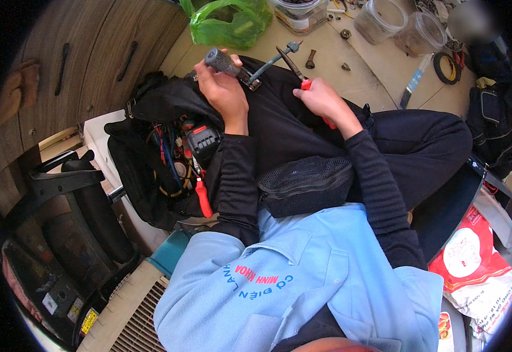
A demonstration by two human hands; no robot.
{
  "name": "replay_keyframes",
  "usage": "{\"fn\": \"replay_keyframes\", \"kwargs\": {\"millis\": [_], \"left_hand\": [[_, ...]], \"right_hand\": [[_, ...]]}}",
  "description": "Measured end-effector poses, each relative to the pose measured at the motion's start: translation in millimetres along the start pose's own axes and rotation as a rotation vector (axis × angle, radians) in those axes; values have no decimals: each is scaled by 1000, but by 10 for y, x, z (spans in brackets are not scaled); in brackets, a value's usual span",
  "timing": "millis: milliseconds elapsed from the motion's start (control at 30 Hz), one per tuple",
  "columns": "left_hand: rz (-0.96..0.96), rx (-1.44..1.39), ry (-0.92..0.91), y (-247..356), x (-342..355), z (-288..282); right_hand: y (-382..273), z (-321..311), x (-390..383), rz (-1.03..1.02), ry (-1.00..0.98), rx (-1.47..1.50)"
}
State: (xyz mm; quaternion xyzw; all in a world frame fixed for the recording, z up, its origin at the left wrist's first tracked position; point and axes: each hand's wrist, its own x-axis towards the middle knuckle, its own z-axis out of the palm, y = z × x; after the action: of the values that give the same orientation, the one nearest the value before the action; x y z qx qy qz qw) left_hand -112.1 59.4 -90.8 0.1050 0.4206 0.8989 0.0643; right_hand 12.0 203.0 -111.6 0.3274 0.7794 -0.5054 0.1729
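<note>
Metal rod (pixel 264 70) between left fingers (pixel 236 60), clasped round grey handle (pixel 219 60), and right fingers (pixel 303 94), clutching red-handled pliers (pixel 297 71) across rod.

Workshop-like, indoors — tiled floor (pixel 376 88), open tool bag (pixel 131 173), plastic tubs (pixel 380 24), wooden cabinet (pixel 99 50)

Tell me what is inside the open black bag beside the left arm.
The bag shows coloured wires, a dark, red-trimmed block and a red-handled tool; whatever lies beneath them is covered.
</note>
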Motion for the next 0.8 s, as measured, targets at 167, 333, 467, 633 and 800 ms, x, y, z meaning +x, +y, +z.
{"fn": "replay_keyframes", "kwargs": {"millis": [167,333,467,633,800], "left_hand": [[98,392,28,-79,-16,-15],[4,145,-7,6,13,-42],[73,125,-121,-10,-37,-22],[24,474,-85,-24,-21,-2],[-34,352,-250,75,52,-9]], "right_hand": [[-82,-55,-39,53,-66,12],[-57,-41,-23,49,-64,21],[-53,-53,-13,43,-86,17],[54,26,37,-3,-14,27],[36,-7,41,63,-75,34]]}}
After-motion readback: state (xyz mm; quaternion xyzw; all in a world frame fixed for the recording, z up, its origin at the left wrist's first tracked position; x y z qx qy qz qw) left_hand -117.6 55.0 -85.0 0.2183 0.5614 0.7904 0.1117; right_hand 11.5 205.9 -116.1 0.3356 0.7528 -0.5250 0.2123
